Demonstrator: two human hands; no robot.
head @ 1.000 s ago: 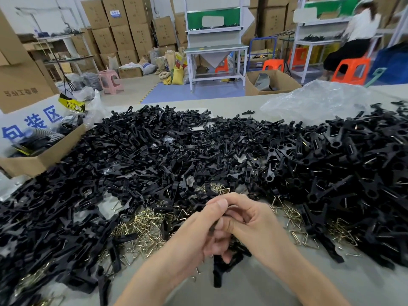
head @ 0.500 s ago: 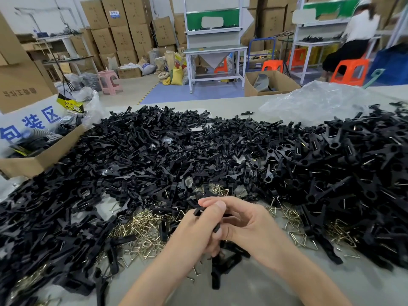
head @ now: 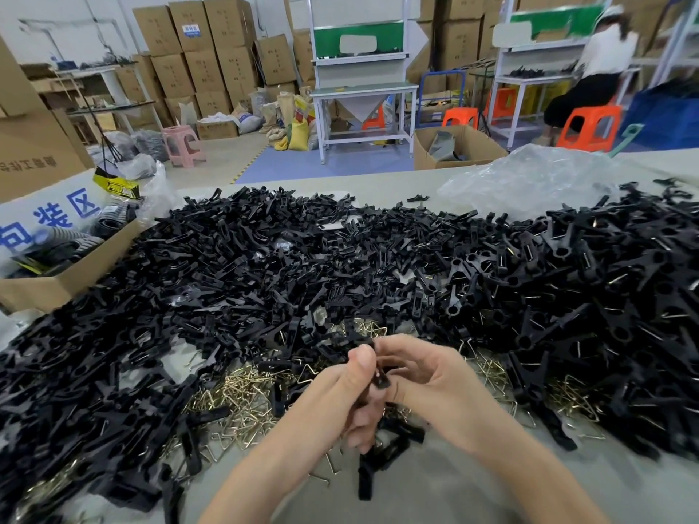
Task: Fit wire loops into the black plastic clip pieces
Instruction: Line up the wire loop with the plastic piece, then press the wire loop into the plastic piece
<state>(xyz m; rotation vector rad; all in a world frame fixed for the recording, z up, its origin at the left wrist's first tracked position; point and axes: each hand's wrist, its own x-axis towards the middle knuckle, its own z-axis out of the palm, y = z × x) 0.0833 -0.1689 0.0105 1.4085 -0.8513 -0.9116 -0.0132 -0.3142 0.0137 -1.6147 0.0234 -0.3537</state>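
The left hand [head: 350, 387] and right hand [head: 427, 383] are meeting above the table [head: 472, 485], both pinching one black clip piece [head: 379, 378] between fingertips. Brass wire loops [head: 242, 399] are lying just beside them, ringed by a heap of black clip pieces [head: 302, 274].

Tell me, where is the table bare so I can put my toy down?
The table is bare nearest the person, around the right hand and left hand. Another bare strip runs along the far edge, left of the plastic bag. The middle is crowded with black clips and wire loops.
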